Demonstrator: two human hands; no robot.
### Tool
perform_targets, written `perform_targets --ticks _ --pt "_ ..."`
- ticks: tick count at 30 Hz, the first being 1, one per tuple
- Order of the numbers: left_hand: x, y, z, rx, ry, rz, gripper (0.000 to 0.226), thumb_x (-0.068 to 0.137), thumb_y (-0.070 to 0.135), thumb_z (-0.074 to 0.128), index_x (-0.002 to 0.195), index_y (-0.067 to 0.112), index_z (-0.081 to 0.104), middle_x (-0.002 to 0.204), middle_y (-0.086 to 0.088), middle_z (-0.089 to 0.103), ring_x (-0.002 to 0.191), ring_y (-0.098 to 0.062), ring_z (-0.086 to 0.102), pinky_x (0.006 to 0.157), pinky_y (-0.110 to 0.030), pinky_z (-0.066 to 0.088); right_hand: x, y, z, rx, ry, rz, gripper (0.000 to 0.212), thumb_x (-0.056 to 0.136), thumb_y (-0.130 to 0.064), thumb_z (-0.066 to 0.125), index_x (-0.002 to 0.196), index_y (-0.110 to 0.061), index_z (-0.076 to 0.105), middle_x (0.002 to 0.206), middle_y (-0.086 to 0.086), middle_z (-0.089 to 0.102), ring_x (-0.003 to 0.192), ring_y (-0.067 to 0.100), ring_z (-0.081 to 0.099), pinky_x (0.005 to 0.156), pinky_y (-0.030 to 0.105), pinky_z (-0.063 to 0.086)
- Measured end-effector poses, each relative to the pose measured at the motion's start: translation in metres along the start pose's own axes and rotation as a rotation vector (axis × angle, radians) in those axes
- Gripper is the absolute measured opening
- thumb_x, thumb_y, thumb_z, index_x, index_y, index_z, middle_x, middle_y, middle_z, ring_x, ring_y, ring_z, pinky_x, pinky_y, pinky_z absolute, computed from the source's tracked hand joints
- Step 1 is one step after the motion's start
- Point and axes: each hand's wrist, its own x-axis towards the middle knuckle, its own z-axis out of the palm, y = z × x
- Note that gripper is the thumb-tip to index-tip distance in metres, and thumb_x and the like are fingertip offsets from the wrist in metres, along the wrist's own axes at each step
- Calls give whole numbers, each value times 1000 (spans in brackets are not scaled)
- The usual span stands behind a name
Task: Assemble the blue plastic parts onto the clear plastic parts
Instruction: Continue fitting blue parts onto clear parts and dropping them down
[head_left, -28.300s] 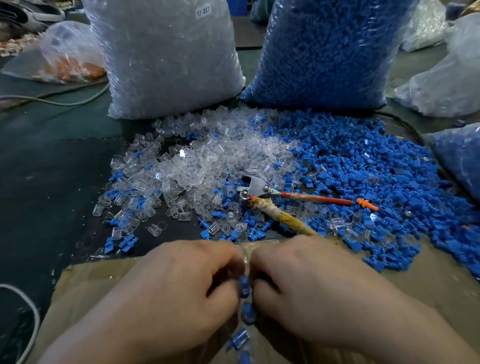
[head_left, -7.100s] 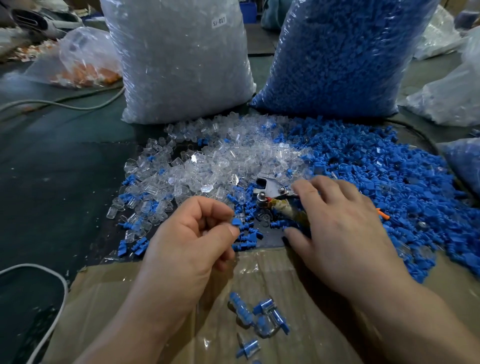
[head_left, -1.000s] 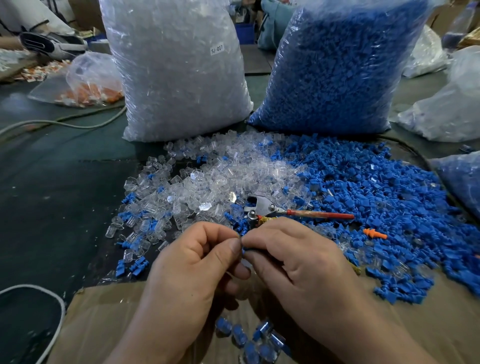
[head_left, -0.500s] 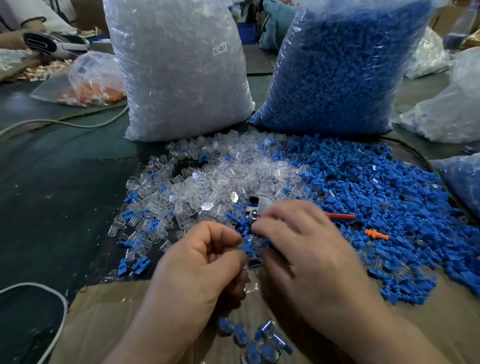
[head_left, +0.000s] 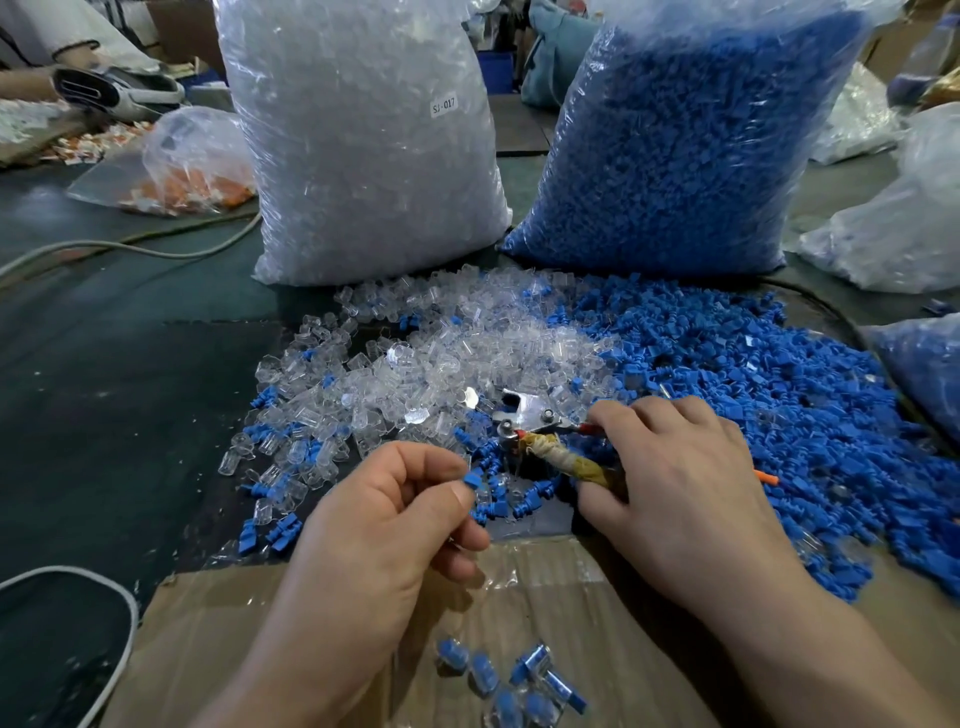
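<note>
A single blue part (head_left: 474, 477) is pinched between the thumb and forefinger of the left hand (head_left: 384, 525), with the other fingers loosely curled beneath. The right hand (head_left: 680, 483) is laid, fingers bent, over the wrapped handle of the pliers (head_left: 524, 414) at the edge of the blue pile (head_left: 753, 374); whether anything is held in it cannot be told. The clear parts (head_left: 467, 364) are heaped just beyond both hands, and a few joined pieces (head_left: 519, 680) are seen on the cardboard (head_left: 571, 587) below. Both kinds of part are judged light, stiff and smooth, so slipping is likely. A clear part is best taken by its side walls, open end left free, and the blue part by its broad head.
</note>
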Motion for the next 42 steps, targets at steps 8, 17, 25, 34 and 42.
perform_targets --ticks 8,17,25,34,42 --pt "4 -6 -11 -118 67 43 18 93 13 63 89 29 73 74 -15 70 51 -21 59 50 -37 51 -19 -8 -18 286 89 -164 47 79 -58 42 123 -42 41 100 -23 48 90 3 47 72 17 37" --pt "6 -6 -17 60 38 191 28 96 9 59 89 33 71 76 -12 72 60 -21 66 52 -26 54 -21 -6 -21 289 -36 -285 56 76 -58 40 128 -39 44 114 -22 50 107 6 48 89 33 47" --pt "0 -1 -13 19 37 223 17 82 18 63 84 33 71 74 -11 72 57 -19 65 51 -24 53 -21 -4 -20 309 -23 -318 52 78 -58 43 128 -42 44 114 -25 49 107 3 46 88 29 46" --pt "-2 2 -11 52 4 283 26 86 9 60 82 33 71 75 -10 70 62 -17 68 53 -23 55 -18 -6 -21 239 -46 -313 46 78 -59 40 119 -42 53 95 -19 56 89 7 50 75 29 47" --pt "-3 5 -11 59 48 297 28 83 5 65 83 32 71 72 -7 71 57 -16 67 51 -22 54 -18 -10 -25 234 -60 -288 53 73 -60 34 115 -41 59 87 -18 56 82 7 51 71 24 42"
